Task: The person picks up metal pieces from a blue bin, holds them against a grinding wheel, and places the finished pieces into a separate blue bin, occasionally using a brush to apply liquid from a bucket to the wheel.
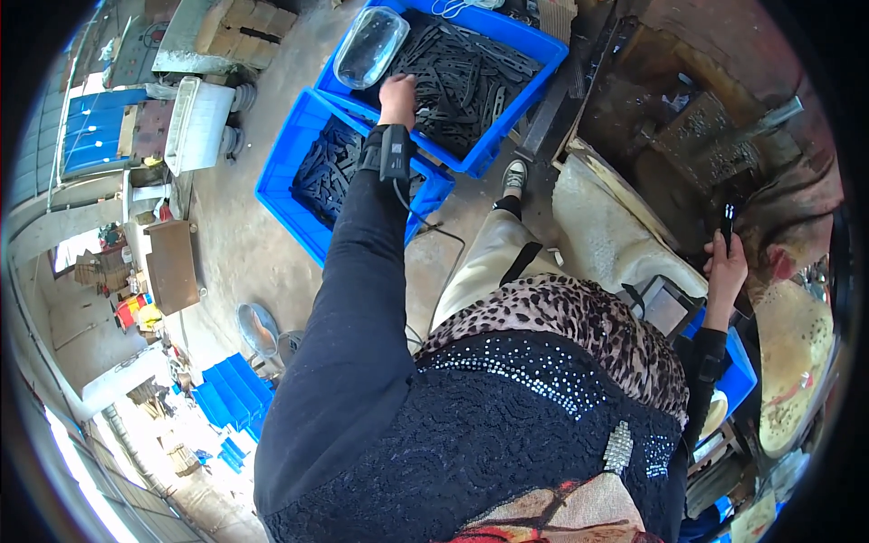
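Charcoal strips darken bright-blue bins at the top of the frame. At lower centre, a leopard print, black on pinkish beige, borders black lace dotted with silvery studs, beside a plain black sleeve. Trousers are cream, the shoe grey and white; blue crates brighten lower left.

Slim dark piece between right fingers, dark slotted strips jumbled in blue bin
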Motion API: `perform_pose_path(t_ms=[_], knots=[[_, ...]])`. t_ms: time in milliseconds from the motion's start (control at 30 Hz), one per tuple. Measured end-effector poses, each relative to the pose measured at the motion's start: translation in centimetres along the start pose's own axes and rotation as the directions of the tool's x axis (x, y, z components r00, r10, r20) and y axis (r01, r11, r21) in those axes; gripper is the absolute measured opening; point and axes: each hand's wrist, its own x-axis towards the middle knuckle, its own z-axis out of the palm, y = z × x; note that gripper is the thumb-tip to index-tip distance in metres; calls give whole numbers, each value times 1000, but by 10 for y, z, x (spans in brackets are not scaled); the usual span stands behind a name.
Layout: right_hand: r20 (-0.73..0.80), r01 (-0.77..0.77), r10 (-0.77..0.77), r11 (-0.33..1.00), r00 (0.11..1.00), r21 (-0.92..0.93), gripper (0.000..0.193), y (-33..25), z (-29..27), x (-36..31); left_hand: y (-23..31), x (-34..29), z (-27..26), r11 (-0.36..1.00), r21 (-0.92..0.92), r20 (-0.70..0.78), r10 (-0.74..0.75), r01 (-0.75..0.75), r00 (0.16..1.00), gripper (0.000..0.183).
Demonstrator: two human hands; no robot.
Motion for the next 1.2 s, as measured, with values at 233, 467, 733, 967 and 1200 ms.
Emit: perform_pose_path(t_ms=[233, 467, 733, 967, 1200], knots=[[19, -14, 14, 999, 1000, -33, 21, 6, -1, 3, -6, -12, -63, 720, 307, -404, 690, -622, 600, 26], [15, -18, 19, 995, 1000, -99, 22, 8, -1, 4, -10, -80, -77, 573, 616, -272, 798, -540, 537, 20], [10, -14, 16, 986, 1000, -165, 22, 3, -21, 0, 5, -79, -17, 433, 634, 156, 740, -641, 654, 24], [-20, -47, 45, 989, 999, -141, 22, -6, -19, -7, -18, -41, 15, 189, 874, 392, 270, -447, 880, 33], [-44, -7, -2, 978, 999, -207, 23, -12, -11, -7, -34, 6, -10, 70, 749, 625, 259, -659, 737, 36]])
